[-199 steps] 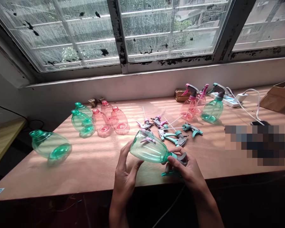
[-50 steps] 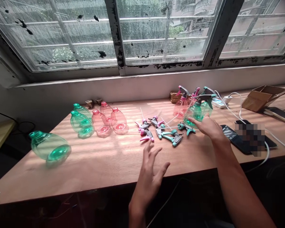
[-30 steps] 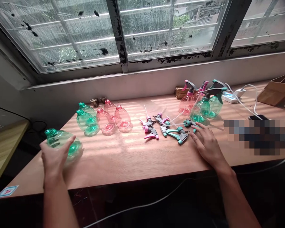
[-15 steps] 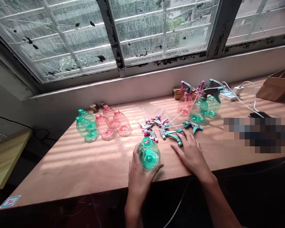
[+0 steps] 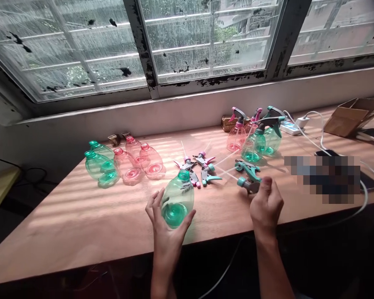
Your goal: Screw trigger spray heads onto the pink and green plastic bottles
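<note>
My left hand (image 5: pixel 166 220) is wrapped around a clear green spray bottle body (image 5: pixel 178 199), which has an open neck and leans a little to the right near the table's front edge. In my right hand (image 5: pixel 266 205), closed into a fist, is a green and grey trigger sprayer head (image 5: pixel 248 185), its collar and thin tube pointing left. Just behind it lies another green sprayer head (image 5: pixel 247 168). Between the hands and beyond them, several loose pink and green sprayer heads (image 5: pixel 202 166) lie in a cluster with their tubes sticking out.
Open-necked green bottles (image 5: pixel 101 168) and pink bottles (image 5: pixel 151 160) stand at the left. Bottles with sprayer heads fitted (image 5: pixel 254 143) stand at the back right. Farther right are a power strip (image 5: pixel 291 128), white cables, a phone and a cardboard box (image 5: pixel 345 118). A window wall borders the table.
My right hand has lifted a green sprayer head off the table and turned it, moving right. My left hand has shifted left with the green bottle, now tilted. The view has swung slightly right.
</note>
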The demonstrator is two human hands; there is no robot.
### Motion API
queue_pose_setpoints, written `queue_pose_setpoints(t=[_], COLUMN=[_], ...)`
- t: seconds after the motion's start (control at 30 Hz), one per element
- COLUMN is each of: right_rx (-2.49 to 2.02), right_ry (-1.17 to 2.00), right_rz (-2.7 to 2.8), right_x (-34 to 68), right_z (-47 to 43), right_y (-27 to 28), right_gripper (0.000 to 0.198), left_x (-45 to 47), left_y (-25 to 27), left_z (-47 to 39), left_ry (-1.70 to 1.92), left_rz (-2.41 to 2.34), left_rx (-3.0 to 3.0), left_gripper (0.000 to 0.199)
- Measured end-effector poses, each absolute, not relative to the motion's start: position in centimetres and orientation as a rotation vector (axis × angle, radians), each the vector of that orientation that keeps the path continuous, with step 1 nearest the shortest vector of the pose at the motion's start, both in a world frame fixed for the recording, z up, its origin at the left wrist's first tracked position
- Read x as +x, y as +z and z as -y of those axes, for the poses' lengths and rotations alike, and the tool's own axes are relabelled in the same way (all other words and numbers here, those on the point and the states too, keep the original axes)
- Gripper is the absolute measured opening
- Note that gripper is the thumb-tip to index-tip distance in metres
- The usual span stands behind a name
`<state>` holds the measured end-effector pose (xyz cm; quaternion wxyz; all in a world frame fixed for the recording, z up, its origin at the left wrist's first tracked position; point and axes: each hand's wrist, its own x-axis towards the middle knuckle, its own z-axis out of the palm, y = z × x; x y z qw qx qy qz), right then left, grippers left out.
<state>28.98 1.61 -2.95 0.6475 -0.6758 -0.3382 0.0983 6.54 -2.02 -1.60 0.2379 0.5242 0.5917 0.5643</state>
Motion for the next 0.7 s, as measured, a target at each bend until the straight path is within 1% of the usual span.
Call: queue_pose_setpoints(t=[0.03, 0.13, 0.17, 0.2, 0.27, 0.3, 0.37, 0.47, 0.63, 0.7], right_rx=[-1.447, -1.166, -1.104, -1.055, -0.984, -0.962, -0.948, -0.938, -0.918, -0.915], right_ry=[0.246, 0.331, 0.338, 0.335, 0.333, 0.329, 0.321, 0.345, 0.435, 0.473], right_rz=[0.681, 0.452, 0.391, 0.334, 0.252, 0.224, 0.208, 0.245, 0.274, 0.279], right_x=[28.9, 28.7, 28.7, 28.8, 29.1, 29.3, 29.5, 29.5, 29.5, 29.6], right_z=[-1.5, -1.4, -1.5, -1.6, -1.8, -1.8, -1.8, -1.5, -1.3, -1.3], right_y=[-2.9, -3.0, -3.0, -3.0, -2.9, -2.9, -2.7, -2.5, -2.8, -2.9], right_gripper=[0.054, 0.051, 0.051, 0.051, 0.051, 0.051, 0.052, 0.055, 0.059, 0.058], left_x=[6.5, 6.5, 6.4, 6.4, 6.3, 6.2, 6.0, 5.9, 5.6, 5.5], left_y=[-1.4, -1.2, -1.4, -1.5, -1.8, -1.9, -1.8, -1.5, -1.7, -1.8], left_z=[2.1, 2.2, 2.2, 2.2, 2.2, 2.2, 2.3, 2.7, 2.9, 2.9], left_ry=[1.546, 1.584, 1.611, 1.638, 1.674, 1.674, 1.638, 1.563, 1.553, 1.556], left_rz=[-1.639, -1.515, -1.464, -1.435, -1.443, -1.461, -1.482, -1.457, -1.355, -1.338], left_rx=[1.442, 1.289, 1.216, 1.156, 1.105, 1.116, 1.212, 1.381, 1.367, 1.383], left_gripper=[0.084, 0.102, 0.105, 0.103, 0.088, 0.081, 0.073, 0.072, 0.083, 0.084])
